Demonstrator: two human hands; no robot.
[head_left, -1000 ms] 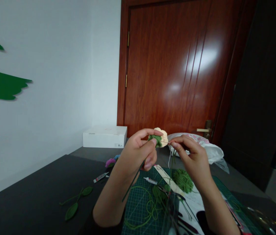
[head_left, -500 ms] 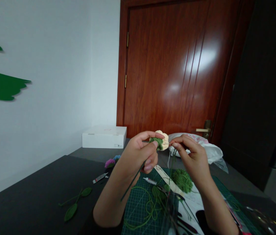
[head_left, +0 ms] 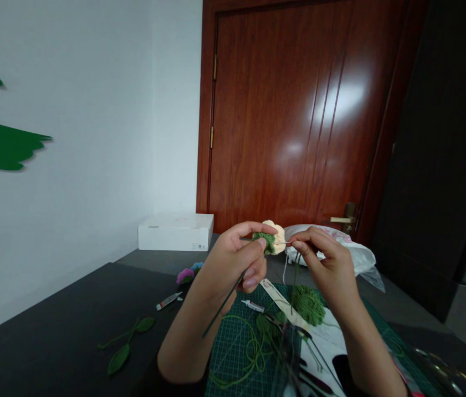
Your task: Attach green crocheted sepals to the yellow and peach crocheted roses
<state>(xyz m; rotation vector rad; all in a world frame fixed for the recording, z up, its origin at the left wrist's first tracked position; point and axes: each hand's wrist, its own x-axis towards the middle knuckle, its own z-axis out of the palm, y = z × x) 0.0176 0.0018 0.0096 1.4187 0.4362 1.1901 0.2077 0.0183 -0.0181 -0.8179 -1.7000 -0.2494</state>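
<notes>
Pinched in my left hand [head_left: 243,256] is a crocheted flower [head_left: 279,237] with cream petals and a green base, held up above the table. A thin dark green stem [head_left: 223,310] runs down from it below my left palm. My right hand [head_left: 323,256], just to the right, pinches a slim metal needle [head_left: 286,243] whose other end reaches the cream petals. Dark green yarn [head_left: 296,270] hangs beneath my right fingers. Whether the needle's tip is inside the flower or only touches it, I cannot tell.
A green cutting mat [head_left: 236,353] carries a green yarn ball [head_left: 307,305], a glue tube [head_left: 253,305] and tools. To the left lie crocheted leaves [head_left: 119,358], another glue tube [head_left: 169,301] and a purple flower [head_left: 185,275]. Behind stand a white box [head_left: 176,231] and a plastic bag [head_left: 360,256].
My right hand has shifted very slightly to the right, and a little more of the needle shows between its fingers and the flower. My left hand stays in place.
</notes>
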